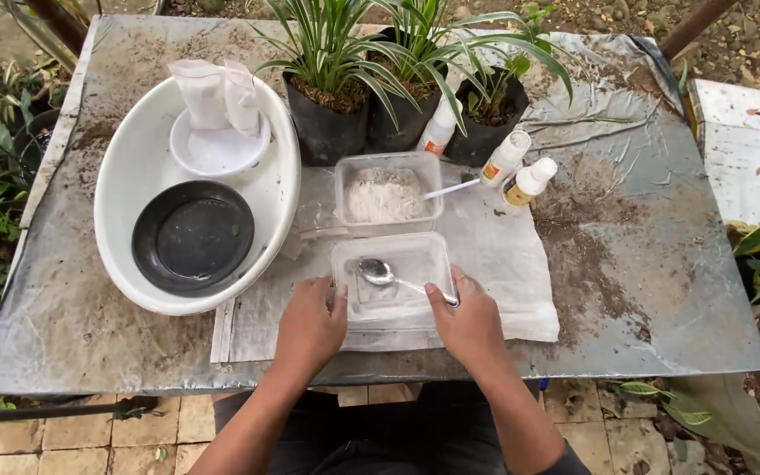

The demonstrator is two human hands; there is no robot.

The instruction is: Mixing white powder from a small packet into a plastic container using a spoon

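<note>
A clear plastic container (398, 257) sits on a white cloth (521, 281) near the table's front edge. Inside it lies a metal spoon (378, 272), bowl to the left. My left hand (313, 324) rests against the container's left front corner. My right hand (468, 321) is at its right front corner and pinches the end of the spoon's handle. Just behind stands a second clear container (387, 193) holding white powder, with a white spoon (450, 188) sticking out to the right.
A big white basin (134, 167) at left holds a black saucer (192, 236), a white saucer (217, 151) and small plastic bags (213, 92). Three potted plants in black pots (327, 127) and small white bottles (529, 179) stand at the back. Soil is scattered on the grey table (661, 290).
</note>
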